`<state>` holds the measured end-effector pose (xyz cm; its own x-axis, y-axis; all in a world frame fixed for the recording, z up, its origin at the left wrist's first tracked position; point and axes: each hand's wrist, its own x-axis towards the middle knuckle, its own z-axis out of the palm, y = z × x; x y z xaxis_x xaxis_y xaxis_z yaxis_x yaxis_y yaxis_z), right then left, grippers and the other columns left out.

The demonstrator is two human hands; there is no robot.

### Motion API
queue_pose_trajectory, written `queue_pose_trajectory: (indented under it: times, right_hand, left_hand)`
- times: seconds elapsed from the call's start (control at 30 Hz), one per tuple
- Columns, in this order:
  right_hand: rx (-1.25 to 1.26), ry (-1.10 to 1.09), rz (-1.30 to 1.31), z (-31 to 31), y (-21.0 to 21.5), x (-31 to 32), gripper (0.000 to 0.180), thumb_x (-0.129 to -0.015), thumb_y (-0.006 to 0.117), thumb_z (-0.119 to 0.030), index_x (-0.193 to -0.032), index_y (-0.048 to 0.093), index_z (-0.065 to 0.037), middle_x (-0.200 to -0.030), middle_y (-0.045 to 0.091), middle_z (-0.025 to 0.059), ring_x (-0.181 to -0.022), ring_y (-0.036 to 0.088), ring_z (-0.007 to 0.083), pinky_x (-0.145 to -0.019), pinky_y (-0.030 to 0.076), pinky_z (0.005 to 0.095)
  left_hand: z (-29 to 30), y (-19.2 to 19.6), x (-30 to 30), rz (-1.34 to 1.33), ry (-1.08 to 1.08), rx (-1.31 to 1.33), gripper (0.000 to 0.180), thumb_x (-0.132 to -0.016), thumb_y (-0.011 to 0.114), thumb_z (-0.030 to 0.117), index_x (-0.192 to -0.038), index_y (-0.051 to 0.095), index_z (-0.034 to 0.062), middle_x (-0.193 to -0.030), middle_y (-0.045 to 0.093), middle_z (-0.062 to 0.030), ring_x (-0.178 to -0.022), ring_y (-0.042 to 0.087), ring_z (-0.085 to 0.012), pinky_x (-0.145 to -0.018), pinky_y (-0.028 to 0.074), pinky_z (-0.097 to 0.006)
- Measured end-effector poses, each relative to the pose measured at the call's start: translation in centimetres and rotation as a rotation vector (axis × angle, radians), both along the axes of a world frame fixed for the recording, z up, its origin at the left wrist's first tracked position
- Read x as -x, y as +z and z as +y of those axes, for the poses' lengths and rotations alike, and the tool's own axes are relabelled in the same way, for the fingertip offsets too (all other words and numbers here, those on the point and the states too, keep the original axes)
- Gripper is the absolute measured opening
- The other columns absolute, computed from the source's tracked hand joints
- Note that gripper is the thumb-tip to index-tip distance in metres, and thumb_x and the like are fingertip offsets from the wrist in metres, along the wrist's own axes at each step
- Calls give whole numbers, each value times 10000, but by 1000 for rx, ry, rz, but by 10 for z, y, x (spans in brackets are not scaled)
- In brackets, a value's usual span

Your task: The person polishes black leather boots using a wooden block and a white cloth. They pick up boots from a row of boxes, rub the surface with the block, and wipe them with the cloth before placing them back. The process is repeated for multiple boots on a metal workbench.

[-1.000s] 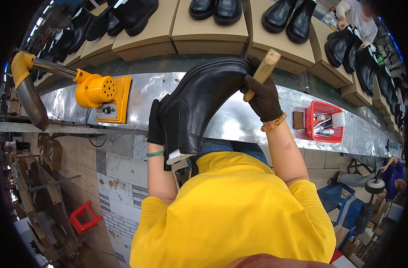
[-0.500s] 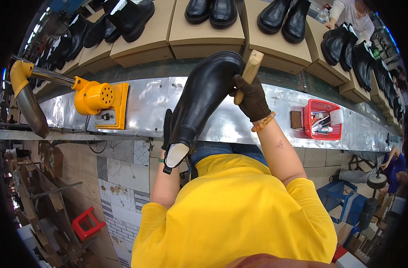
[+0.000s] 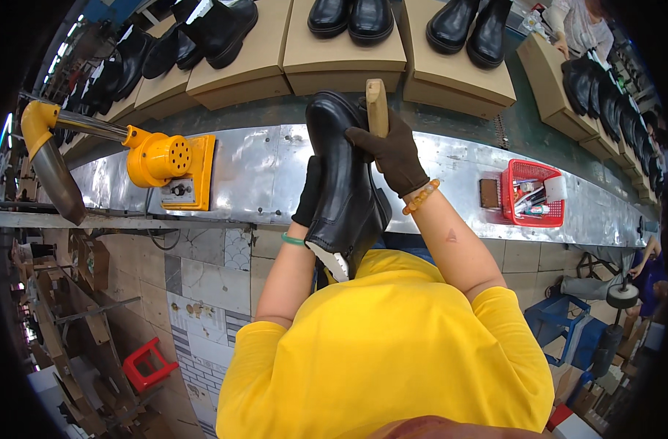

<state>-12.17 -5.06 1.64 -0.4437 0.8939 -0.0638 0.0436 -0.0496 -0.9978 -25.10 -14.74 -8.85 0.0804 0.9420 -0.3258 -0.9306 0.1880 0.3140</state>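
Observation:
A black leather ankle boot (image 3: 340,172) is held up in front of my chest, toe away from me, with white paper or lining showing in its opening. My left hand (image 3: 310,194), in a dark glove with a green bangle at the wrist, is closed on the boot's left side. In a brown glove, my right hand (image 3: 395,152) grips a pale wooden block (image 3: 377,107), its long end pointing away from me. The right thumb lies against the boot's upper. Whatever is on the wood's underside is hidden.
A metal-topped bench (image 3: 261,172) runs across, bearing a yellow blower machine (image 3: 162,164), a red basket (image 3: 536,219) of small items and a brown block (image 3: 489,193). Cardboard boxes (image 3: 341,77) with black boots line the far side. A person (image 3: 579,25) stands at far right.
The boot has swung from slanting to nearly upright, its shaft moving right. My right hand and the wood have shifted left. At the far right, boxes with boots have moved away, leaving a gap.

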Motion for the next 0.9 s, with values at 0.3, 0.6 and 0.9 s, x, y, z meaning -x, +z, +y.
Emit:
queue_pose_trajectory:
  times: [0.3,0.6,0.9]
  right_hand:
    - [291,21,459,6,-17,2,430,-854,623,-141,-1229,474,6,-997,595,94,-831,604,166,-718,514,280]
    - [352,-104,454,12,-40,-37,504,-865,600,-77,-1311,375,-18,-1176,533,168,-1018,588,239,-845,530,358]
    - [485,-31,273,-5,-58,-48,552,-864,603,-165,-1343,368,-25,-1204,552,136,-1047,573,211,-877,506,368]
  left_hand:
    - [12,36,-7,-25,106,-198,390,-941,520,308,-1224,499,40,-1088,583,-98,-946,596,-179,-811,508,-286]
    - [21,6,18,150,198,-171,387,-936,515,286,-1234,487,40,-1123,570,-98,-975,580,-186,-836,493,-299]
    - [24,-16,35,280,286,-148,432,-933,504,317,-1263,465,42,-1162,554,-106,-1018,566,-202,-874,480,-321]
